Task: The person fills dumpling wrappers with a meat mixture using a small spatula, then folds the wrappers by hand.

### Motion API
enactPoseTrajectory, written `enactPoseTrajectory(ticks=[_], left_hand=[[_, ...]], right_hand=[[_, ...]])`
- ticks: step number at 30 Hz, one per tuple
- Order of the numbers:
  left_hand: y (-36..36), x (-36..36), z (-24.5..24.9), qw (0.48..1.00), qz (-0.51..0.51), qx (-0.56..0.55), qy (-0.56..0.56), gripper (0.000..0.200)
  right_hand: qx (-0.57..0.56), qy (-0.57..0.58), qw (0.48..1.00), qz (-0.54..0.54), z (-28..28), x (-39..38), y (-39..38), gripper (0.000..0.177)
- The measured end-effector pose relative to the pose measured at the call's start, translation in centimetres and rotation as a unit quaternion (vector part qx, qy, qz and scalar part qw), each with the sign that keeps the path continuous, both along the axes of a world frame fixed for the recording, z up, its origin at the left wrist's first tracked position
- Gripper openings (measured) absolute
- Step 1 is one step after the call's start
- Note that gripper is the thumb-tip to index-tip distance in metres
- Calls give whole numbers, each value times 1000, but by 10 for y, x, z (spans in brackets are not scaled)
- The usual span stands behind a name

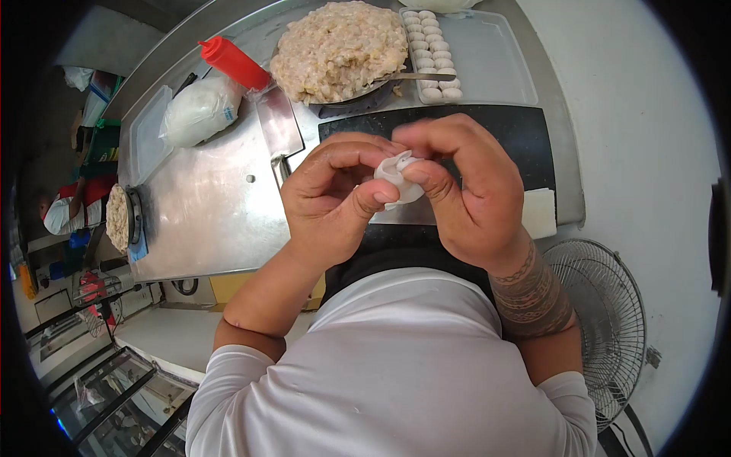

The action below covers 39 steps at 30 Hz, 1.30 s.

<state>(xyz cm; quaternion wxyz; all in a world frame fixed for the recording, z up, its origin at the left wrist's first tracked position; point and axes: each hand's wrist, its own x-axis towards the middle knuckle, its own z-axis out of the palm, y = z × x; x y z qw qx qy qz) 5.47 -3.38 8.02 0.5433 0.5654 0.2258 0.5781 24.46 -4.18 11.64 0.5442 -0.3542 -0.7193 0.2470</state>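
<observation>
In the head view, a small pale dumpling (403, 183) with a thin white wrapper sits between my hands, above the black board (525, 145). My left hand (331, 198) pinches its left side, thumb in front and fingers curled behind. My right hand (476, 194) grips the right side near the gathered upper edge, its fingertips slightly blurred. Part of the dumpling is hidden by my fingers. Near my right wrist lies a stack of white square wrappers (539, 213).
Beyond my hands stand a mound of chopped filling (339, 49), with a flat metal spatula (419, 76) in it, and a tray of dumplings (434, 57). To the left are a red squeeze bottle (234, 62) and a plastic bag (202, 110). A fan (601, 320) stands right; another person (65, 209) is far left.
</observation>
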Motion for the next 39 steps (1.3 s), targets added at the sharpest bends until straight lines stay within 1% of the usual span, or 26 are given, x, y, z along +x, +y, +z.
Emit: enactPoseTrajectory(ticks=[1, 2, 4, 7, 8, 10, 12, 15, 17, 18, 20, 21, 23, 24, 25, 27, 28, 29, 30, 31, 32, 34, 35, 37, 38, 39], left_hand=[[2, 1, 0, 999, 2, 30, 12, 25], [1, 3, 1, 999, 2, 29, 12, 25], [-2, 8, 4, 999, 16, -25, -30, 23], [-4, 6, -1, 999, 28, -22, -12, 21], [-5, 6, -1, 999, 31, -27, 2, 20], [-2, 5, 3, 999, 25, -30, 24, 19], [1, 6, 4, 998, 20, -33, 47, 18], [6, 12, 1, 999, 21, -14, 30, 17], [5, 20, 1, 997, 65, -31, -30, 17], [5, 20, -1, 997, 64, -31, -30, 17], [6, 14, -5, 999, 33, -31, 16, 21], [7, 10, -4, 999, 32, -32, 15, 21], [11, 4, -1, 993, 10, -13, 118, 27], [14, 5, -3, 993, 11, -14, 116, 27], [17, 7, -6, 995, 10, -34, 90, 30], [18, 10, -7, 997, 9, -55, 60, 33], [17, 9, -5, 966, -107, -234, -20, 36], [16, 9, -4, 885, -218, -399, -100, 41], [19, 9, -4, 822, -288, -463, -165, 38], [23, 11, -7, 821, -288, -464, -169, 38], [27, 13, -13, 838, -266, -450, -157, 35], [34, 12, -20, 866, -221, -426, -143, 34], [40, 9, -20, 866, -219, -426, -144, 34], [53, 3, -14, 883, -274, -373, -82, 41], [58, 3, -6, 885, -271, -374, -65, 47], [62, 4, -8, 885, -270, -374, -67, 47]], right_hand=[[6, -25, 1000, 9, 0, 2, 1, 7], [6, -25, 1000, 9, 0, 2, 1, 7], [9, -48, 999, 5, 1, 2, 2, 7], [35, -71, 997, -16, 1, 1, 4, 8], [35, -71, 997, -16, 1, -2, 4, 8], [-26, 20, 999, -40, 1, -7, 1, 10], [-8, -3, 999, -35, -4, -3, 6, 10], [12, -38, 999, -38, -9, 1, 10, 12], [14, -50, 998, -45, -11, 2, 10, 13], [25, -52, 997, -49, -12, 2, 11, 12], [35, -57, 996, -54, -11, 1, 11, 12], [22, -41, 998, -53, -9, 1, 10, 11], [9, -28, 998, -50, -9, 4, 10, 10], [48, -64, 996, -49, -12, 9, 13, 12], [87, -100, 990, -46, -15, 13, 16, 13], [99, -113, 987, -62, -18, 18, 20, 16], [112, -121, 983, -78, -19, 19, 21, 18], [110, -125, 983, -76, -22, 20, 21, 18], [107, -140, 982, -73, -25, 21, 21, 18], [103, -154, 980, -70, -29, 22, 21, 19], [102, -156, 980, -68, -32, 26, 21, 19], [127, -234, 963, -39, -36, 37, 22, 29], [127, -234, 963, -37, -33, 40, 24, 29], [66, -102, 993, -9, -22, 47, 27, 48], [45, -69, 997, -11, -12, 53, 26, 62], [45, -70, 996, -9, -9, 61, 28, 62]])
